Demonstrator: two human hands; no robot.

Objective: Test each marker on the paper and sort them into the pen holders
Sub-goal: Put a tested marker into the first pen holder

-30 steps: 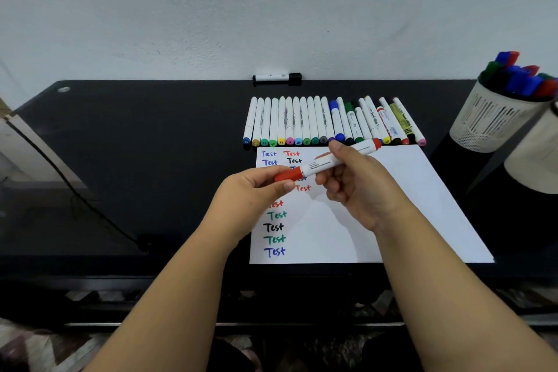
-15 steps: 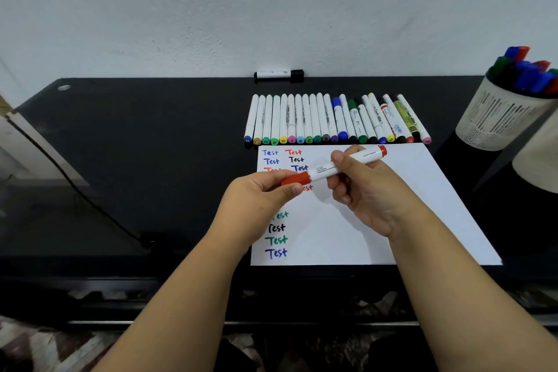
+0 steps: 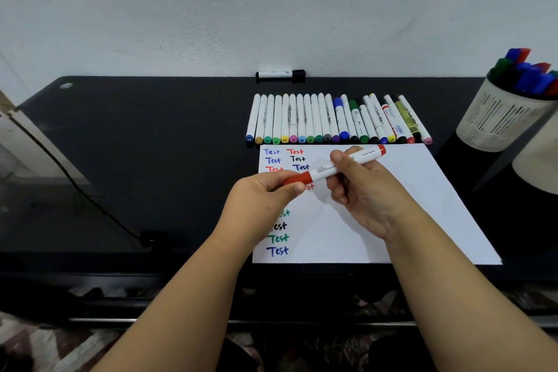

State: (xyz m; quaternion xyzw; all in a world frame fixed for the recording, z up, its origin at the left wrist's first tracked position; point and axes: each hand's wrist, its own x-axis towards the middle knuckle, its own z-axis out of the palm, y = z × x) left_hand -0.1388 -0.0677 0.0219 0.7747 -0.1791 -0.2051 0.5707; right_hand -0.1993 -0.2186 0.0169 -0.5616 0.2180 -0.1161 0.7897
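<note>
A red-capped white marker [image 3: 329, 168] is held slantwise over the white paper [image 3: 422, 199]. My left hand [image 3: 259, 199] pinches its red cap at the lower left end. My right hand [image 3: 362, 193] grips the white barrel. The cap sits on the marker. The paper carries several "Test" words in blue, red, black and green along its left side. A row of several capped markers [image 3: 335, 121] lies just beyond the paper. A white slotted pen holder [image 3: 495, 118] with several markers stands at the right, and a second white holder [image 3: 540, 166] is partly cut off beside it.
The black desk [image 3: 151, 145] backs onto a white wall. A lone black-capped marker [image 3: 280, 75] lies at the wall. A black cable [image 3: 75, 190] runs across the desk's left part. The desk's front edge is just below the paper.
Both hands, with the red marker between them, have shifted slightly right and away from me over the paper. The grip looks the same, and the cap stays on.
</note>
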